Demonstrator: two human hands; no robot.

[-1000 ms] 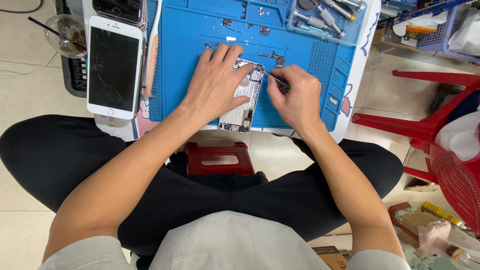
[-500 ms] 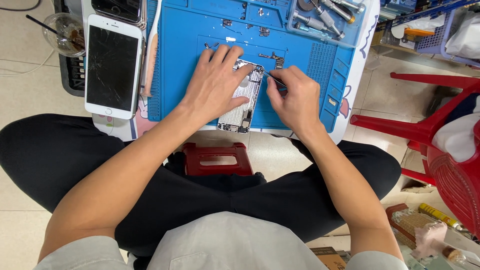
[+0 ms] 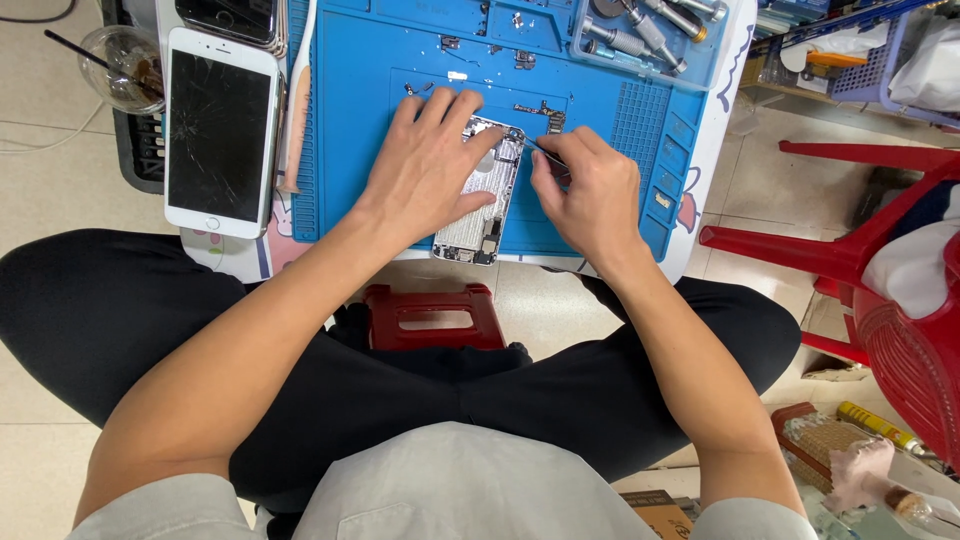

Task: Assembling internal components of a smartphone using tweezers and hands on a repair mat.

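Note:
An opened phone body (image 3: 484,200) with bare silver insides lies on the blue repair mat (image 3: 350,100). My left hand (image 3: 425,165) rests flat over its left half and holds it down. My right hand (image 3: 585,190) sits just right of the phone, fingers closed on thin metal tweezers (image 3: 541,150) whose tip touches the phone's upper right edge. Small loose parts (image 3: 540,110) lie on the mat above the phone.
A white phone with a cracked dark screen (image 3: 220,130) lies left of the mat, a plastic cup (image 3: 125,65) beside it. Screwdrivers fill a tray (image 3: 640,35) at the mat's top right. A red stool (image 3: 435,315) stands between my legs, a red chair (image 3: 880,270) to the right.
Both hands stay on the phone body; only tiny shifts of the right hand's tool tip. Nothing else has moved.

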